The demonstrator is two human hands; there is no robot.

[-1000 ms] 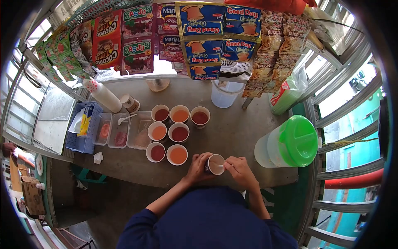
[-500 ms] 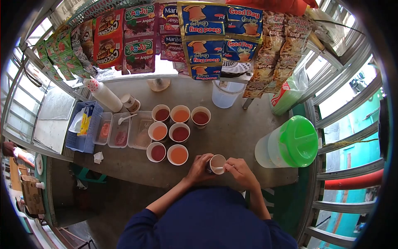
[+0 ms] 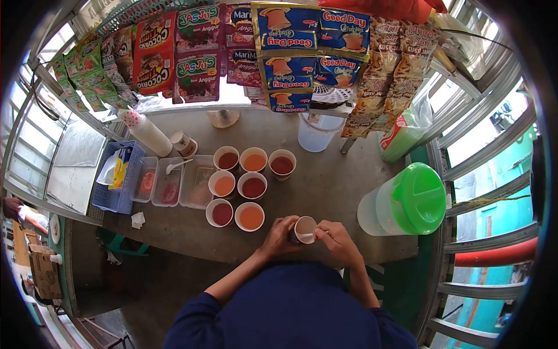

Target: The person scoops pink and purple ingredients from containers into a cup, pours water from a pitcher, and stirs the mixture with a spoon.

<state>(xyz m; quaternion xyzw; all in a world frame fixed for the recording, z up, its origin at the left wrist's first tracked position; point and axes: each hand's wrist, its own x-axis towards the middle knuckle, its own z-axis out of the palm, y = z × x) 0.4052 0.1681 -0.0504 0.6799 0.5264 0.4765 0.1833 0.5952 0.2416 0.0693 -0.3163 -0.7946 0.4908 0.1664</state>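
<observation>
My left hand (image 3: 279, 237) is closed around the side of a paper cup (image 3: 305, 224) near the table's front edge. My right hand (image 3: 336, 241) pinches the handle of a white spoon (image 3: 306, 236), whose other end is inside that cup. What the cup contains is hard to make out. Just beyond my left hand stand several paper cups of drink, among them an orange one (image 3: 251, 217) and a dark red one (image 3: 221, 213). To the right of my right hand is a clear jug with a green lid (image 3: 419, 198).
Plastic tubs (image 3: 170, 191) of powder, one with a spoon across it, sit left of the cups beside a blue basket (image 3: 110, 200). A stack of cups (image 3: 148, 134) lies behind them. A clear bucket (image 3: 318, 132) stands at the back, and drink sachets (image 3: 288, 58) hang above the table.
Almost nothing differs. Both hands keep their grip on the cup and spoon, and the view has shifted very slightly.
</observation>
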